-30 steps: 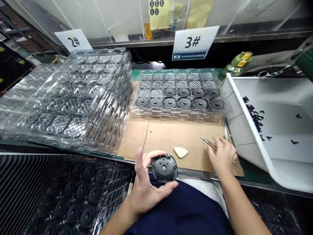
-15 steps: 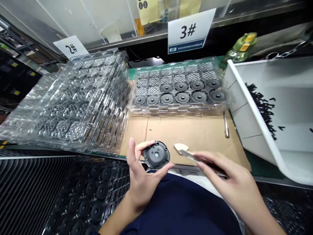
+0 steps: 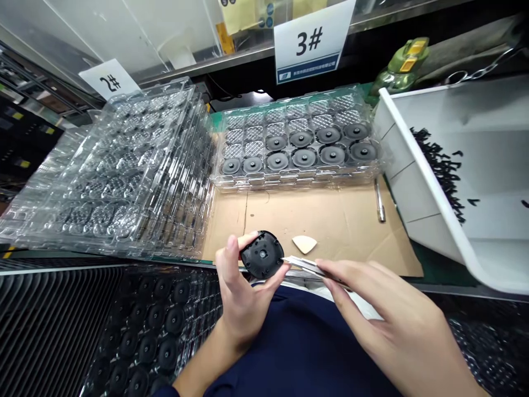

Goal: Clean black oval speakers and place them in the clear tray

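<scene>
My left hand (image 3: pixel 243 286) grips a round black plastic part (image 3: pixel 262 255) by its edge, its inner face with a small central hub turned toward me. Pinched in my right hand (image 3: pixel 380 309) is a utility knife (image 3: pixel 308 266) with a slim pointed metal blade. The blade's tip meets or nearly meets the right rim of the part, close to my left thumb. A small cream-coloured wedge (image 3: pixel 305 243) lies on the cardboard (image 3: pixel 339 220) just beyond the knife. Past it, a clear plastic tray (image 3: pixel 297 177) holds several similar round black parts in its front rows.
Tall stacks of clear trays (image 3: pixel 124 165) stand at the left. A white bin (image 3: pixel 438 193) with small black pieces (image 3: pixel 442 171) is at the right, beside a metal rod (image 3: pixel 379 204). Behind is a green bottle (image 3: pixel 403 69). More black parts (image 3: pixel 155 317) sit in trays low at left.
The knife has moved left from near the cream wedge to the right rim of the round part. The part has tilted slightly in my left hand. The whole view has shifted a little.
</scene>
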Demonstrator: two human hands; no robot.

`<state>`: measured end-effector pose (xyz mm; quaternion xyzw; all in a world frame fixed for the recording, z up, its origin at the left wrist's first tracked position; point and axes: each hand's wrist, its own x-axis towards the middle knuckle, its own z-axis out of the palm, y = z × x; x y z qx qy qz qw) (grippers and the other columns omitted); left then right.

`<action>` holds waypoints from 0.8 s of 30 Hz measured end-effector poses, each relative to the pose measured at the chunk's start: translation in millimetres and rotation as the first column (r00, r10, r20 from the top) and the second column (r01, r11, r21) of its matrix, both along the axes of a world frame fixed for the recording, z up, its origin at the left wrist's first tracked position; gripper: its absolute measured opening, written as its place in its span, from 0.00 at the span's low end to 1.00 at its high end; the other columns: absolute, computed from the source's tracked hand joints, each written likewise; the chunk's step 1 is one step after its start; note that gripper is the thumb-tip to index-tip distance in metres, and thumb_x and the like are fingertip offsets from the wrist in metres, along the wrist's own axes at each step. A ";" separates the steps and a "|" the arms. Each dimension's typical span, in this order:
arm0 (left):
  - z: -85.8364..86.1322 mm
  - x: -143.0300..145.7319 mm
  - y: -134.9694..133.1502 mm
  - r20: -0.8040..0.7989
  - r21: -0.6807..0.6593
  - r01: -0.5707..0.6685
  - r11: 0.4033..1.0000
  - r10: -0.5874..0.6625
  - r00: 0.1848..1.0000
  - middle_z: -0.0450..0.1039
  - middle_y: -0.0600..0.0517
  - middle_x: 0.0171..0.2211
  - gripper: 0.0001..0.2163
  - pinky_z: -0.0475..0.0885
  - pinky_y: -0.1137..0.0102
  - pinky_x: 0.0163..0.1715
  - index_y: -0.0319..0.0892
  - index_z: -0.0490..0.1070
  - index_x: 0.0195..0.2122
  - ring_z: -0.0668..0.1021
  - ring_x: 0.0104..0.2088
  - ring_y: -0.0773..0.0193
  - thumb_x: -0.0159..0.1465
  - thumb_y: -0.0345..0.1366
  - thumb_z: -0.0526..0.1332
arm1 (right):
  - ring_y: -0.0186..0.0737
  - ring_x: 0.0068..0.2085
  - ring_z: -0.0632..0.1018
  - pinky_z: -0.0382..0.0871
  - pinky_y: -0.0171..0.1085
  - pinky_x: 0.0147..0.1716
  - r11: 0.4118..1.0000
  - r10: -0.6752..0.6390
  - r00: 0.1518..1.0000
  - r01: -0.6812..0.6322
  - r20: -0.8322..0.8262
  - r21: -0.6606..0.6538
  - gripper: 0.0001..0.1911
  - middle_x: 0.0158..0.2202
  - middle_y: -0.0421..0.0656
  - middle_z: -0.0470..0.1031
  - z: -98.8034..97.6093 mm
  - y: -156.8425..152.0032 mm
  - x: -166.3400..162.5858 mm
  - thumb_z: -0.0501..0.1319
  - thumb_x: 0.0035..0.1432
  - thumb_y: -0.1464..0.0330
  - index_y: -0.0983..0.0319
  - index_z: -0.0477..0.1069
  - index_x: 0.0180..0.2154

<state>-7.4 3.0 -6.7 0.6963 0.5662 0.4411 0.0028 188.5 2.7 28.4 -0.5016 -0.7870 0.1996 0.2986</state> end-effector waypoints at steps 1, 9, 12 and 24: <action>-0.1 0.0 -0.2 0.000 0.001 0.000 1.000 0.000 1.000 0.67 0.42 0.47 0.53 0.72 0.53 0.44 0.48 0.35 0.66 0.74 0.43 0.54 0.46 0.28 0.72 | 0.35 0.38 0.75 0.67 0.36 0.41 1.000 0.003 1.000 -0.003 0.007 0.003 0.10 0.39 0.40 0.77 0.5 -0.2 -0.4 0.57 0.61 0.71 0.60 0.71 0.45; -0.5 -0.2 0.4 -0.017 0.015 -0.018 1.000 0.018 1.000 0.68 0.43 0.47 0.53 0.70 0.54 0.45 0.48 0.36 0.66 0.74 0.44 0.54 0.46 0.29 0.73 | 0.39 0.37 0.76 0.69 0.39 0.39 1.000 -0.003 1.000 0.002 0.030 0.019 0.11 0.39 0.42 0.78 0.7 1.2 -1.8 0.56 0.61 0.69 0.59 0.71 0.45; -1.3 -0.3 0.9 -0.023 0.019 -0.017 1.000 0.017 1.000 0.68 0.43 0.47 0.53 0.70 0.55 0.45 0.48 0.37 0.65 0.74 0.43 0.55 0.46 0.30 0.73 | 0.38 0.37 0.76 0.69 0.38 0.39 1.000 -0.003 0.999 0.003 0.034 0.023 0.10 0.39 0.41 0.78 1.2 1.5 -2.0 0.56 0.61 0.69 0.60 0.71 0.44; -1.1 -0.4 0.0 -0.040 0.009 -0.025 1.000 0.025 0.999 0.69 0.43 0.47 0.53 0.69 0.58 0.44 0.48 0.37 0.65 0.74 0.44 0.55 0.46 0.30 0.73 | 0.37 0.36 0.75 0.67 0.38 0.40 0.999 -0.006 0.999 0.004 0.044 0.047 0.10 0.38 0.41 0.77 -0.1 2.3 -2.9 0.57 0.61 0.70 0.61 0.72 0.44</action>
